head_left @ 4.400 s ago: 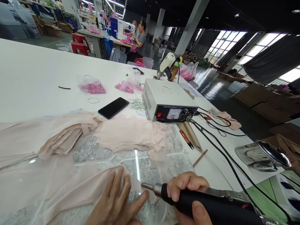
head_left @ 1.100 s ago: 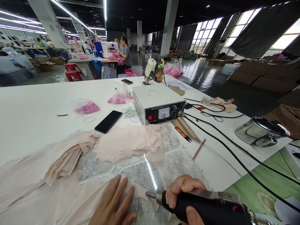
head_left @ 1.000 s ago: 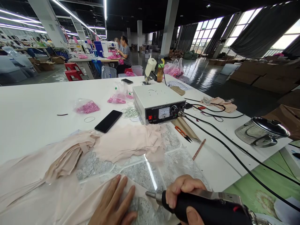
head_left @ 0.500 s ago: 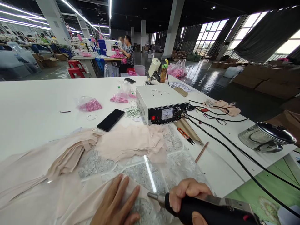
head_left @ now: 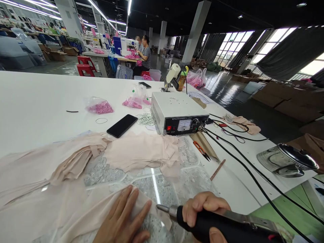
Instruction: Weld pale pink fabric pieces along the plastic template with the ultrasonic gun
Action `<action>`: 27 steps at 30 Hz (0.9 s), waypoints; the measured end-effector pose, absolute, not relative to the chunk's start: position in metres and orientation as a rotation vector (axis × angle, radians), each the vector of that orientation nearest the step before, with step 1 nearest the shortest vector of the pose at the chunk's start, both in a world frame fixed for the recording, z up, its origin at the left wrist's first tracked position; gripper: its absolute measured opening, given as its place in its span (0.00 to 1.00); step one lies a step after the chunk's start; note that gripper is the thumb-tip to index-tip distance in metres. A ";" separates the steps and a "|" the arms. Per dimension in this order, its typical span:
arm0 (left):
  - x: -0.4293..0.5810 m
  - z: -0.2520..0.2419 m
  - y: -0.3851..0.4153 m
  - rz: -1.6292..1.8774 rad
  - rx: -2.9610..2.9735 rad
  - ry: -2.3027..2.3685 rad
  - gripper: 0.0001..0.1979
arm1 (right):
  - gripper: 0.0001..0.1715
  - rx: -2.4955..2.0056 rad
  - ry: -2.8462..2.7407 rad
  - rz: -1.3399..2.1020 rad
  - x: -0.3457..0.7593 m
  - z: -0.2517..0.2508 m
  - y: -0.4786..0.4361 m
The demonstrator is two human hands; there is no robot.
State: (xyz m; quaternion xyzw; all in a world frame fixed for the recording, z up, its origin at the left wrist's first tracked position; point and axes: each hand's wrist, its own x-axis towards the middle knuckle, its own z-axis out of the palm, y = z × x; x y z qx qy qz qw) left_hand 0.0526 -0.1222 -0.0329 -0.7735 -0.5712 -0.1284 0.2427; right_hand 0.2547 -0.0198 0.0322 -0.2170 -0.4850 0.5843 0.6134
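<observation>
My left hand (head_left: 123, 217) lies flat with its fingers spread on a pale pink fabric piece (head_left: 83, 209) at the table's near edge. My right hand (head_left: 204, 211) grips the black handle of a hand-held ultrasonic tool (head_left: 222, 227). The tool's metal tip (head_left: 162, 208) points left and sits close to my left fingertips, over the fabric's edge. A glass plate (head_left: 157, 175) lies under the fabric. A black cable (head_left: 243, 168) runs from the white control box (head_left: 178, 113) toward the tool.
Stacks of pink fabric (head_left: 141, 152) lie ahead, with a black phone (head_left: 122, 125), bags of pink rings (head_left: 100, 106), orange snips (head_left: 201, 150) and a pencil (head_left: 217, 169). A steel pot lid (head_left: 287, 162) sits at right. Two people work at a far sewing table (head_left: 144, 54).
The view has shifted slightly. Both hands stay at the fabric's edge; the tool tip has crept a little left toward my left fingers.
</observation>
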 end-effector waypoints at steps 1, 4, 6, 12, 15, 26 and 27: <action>0.053 -0.033 -0.122 -0.350 -2.112 -1.565 0.29 | 0.09 -0.465 -1.130 1.344 0.252 0.031 -0.018; 0.054 -0.034 -0.122 -0.360 -2.094 -1.574 0.28 | 0.09 -0.367 -1.154 1.326 0.240 0.026 -0.013; 0.054 -0.033 -0.122 -0.368 -2.083 -1.571 0.27 | 0.09 -0.397 -1.143 1.329 0.232 0.027 -0.013; 0.054 -0.030 -0.119 -0.444 -2.069 -1.566 0.23 | 0.10 -0.497 -1.204 1.343 0.220 0.034 -0.017; 0.054 -0.029 -0.118 -0.464 -2.068 -1.577 0.23 | 0.10 -0.491 -1.235 1.333 0.218 0.032 -0.016; 0.055 -0.043 -0.120 -0.542 -2.050 -1.613 0.26 | 0.07 -0.407 -1.316 1.314 0.220 0.018 -0.008; 0.056 -0.047 -0.121 -0.558 -2.049 -1.621 0.26 | 0.07 -0.396 -1.330 1.308 0.220 0.016 -0.006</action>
